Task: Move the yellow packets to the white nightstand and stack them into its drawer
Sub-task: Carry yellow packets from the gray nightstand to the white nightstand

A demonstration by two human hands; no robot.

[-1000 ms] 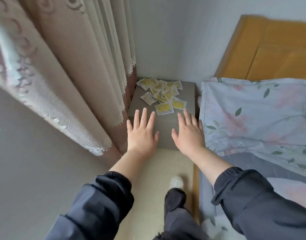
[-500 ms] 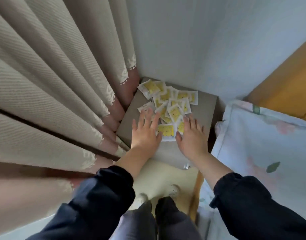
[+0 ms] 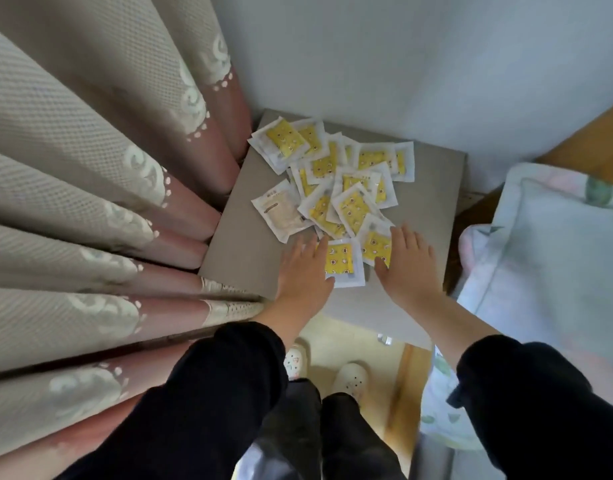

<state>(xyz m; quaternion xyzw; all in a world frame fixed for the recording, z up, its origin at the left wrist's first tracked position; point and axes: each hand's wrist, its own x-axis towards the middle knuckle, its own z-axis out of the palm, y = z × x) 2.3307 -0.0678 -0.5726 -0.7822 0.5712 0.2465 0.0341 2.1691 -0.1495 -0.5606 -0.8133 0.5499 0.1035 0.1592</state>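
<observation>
The yellow packets (image 3: 336, 188) lie heaped on a grey surface (image 3: 242, 244); the left hand (image 3: 303, 275) and right hand (image 3: 409, 268) touch the nearest ones, each grip spread flat; the packets' print is too blurred to read.

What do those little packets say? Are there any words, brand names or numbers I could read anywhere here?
No text here can be read.
Turned-over packet: a short heading and lines of small print on its pale back, too blurred to read.
Yellow packets: small red and dark marks on the yellow faces, too small to tell whether they are letters.
No other writing shows.
</observation>
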